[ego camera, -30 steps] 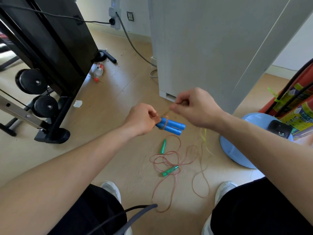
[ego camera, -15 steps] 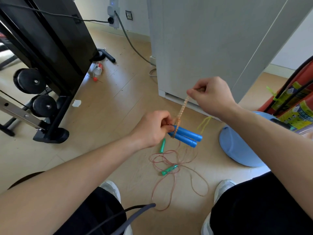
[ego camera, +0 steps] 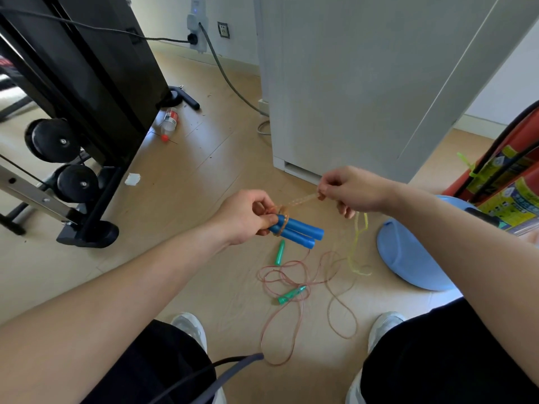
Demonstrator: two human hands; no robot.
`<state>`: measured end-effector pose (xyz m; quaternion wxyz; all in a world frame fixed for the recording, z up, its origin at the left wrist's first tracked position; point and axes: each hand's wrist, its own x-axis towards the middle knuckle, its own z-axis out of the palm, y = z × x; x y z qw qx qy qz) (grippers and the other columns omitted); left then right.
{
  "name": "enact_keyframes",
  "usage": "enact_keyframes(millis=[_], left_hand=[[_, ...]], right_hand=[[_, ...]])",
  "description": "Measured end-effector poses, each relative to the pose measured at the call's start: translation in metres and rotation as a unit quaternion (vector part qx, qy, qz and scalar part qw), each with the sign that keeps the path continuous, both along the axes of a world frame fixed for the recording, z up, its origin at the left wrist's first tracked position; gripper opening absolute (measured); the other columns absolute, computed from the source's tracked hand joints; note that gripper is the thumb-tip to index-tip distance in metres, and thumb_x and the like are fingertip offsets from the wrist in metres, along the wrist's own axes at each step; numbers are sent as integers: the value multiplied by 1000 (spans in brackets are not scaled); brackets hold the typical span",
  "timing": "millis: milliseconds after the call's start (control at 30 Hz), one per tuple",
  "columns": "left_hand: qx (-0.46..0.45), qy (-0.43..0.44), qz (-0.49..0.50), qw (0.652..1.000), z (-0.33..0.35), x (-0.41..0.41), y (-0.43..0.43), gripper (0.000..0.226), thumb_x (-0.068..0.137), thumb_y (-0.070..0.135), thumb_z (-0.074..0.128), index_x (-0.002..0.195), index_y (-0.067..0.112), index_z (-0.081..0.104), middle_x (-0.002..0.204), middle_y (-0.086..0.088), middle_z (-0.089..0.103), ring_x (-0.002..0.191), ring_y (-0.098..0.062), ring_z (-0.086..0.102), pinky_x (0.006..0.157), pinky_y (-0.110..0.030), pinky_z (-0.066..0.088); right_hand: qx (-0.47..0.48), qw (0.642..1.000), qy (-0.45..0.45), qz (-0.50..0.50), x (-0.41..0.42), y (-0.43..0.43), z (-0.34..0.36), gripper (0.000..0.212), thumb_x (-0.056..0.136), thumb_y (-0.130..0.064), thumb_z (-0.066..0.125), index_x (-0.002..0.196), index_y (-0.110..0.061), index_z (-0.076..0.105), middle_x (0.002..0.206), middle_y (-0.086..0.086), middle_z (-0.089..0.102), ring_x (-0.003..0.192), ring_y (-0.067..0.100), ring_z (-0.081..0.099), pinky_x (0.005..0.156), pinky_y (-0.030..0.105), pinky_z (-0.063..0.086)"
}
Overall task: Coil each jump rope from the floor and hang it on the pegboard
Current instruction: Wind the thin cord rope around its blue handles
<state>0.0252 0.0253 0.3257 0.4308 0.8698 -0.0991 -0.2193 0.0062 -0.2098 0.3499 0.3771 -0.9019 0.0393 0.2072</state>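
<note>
Left hand (ego camera: 243, 212) curled round blue handles (ego camera: 297, 231), rope loop wrapped over them. Right hand (ego camera: 351, 191) pinches clear rope (ego camera: 300, 201), pulled taut between hands.

Two blue handles (ego camera: 300, 233) are being held side by side above the floor by the left hand (ego camera: 245, 217). Their translucent orange cord (ego camera: 300, 201) is lying looped around them and is being pinched taut by the right hand (ego camera: 353, 189). Two green handles (ego camera: 280, 252) are lying apart on the floor, their pink cord (ego camera: 291, 275) sprawling in loose loops.
</note>
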Motion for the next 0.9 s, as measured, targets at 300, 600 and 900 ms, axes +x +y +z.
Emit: enact_keyframes(millis=[300,600,900], left_hand=[[42,9,-36,998,1,-1,-3,9,86,2,74,86,10,68,83,-9,68,65,-20,68,74,-38,63],[71,-17,-54,996,-3,-11,-11,21,84,5,75,76,22,65,76,-2,69,61,-13,66,59,-21,54],[84,-9,-58,995,-4,-10,-12,21,85,5,74,78,23,65,76,-4,72,60,-12,68,66,-25,58]], right_hand=[[113,992,48,18,0,7,7,26,97,-25,52,94,-16,76,66,-4,44,59,13,38,57,29,35],[-151,972,-90,155,-2,19,2,13,94,-34,64,87,-23,64,72,-16,58,73,10,55,66,24,41],[-160,963,-45,211,-8,35,14,31,90,-56,60,102,-31,74,76,-15,62,73,7,57,66,24,46]])
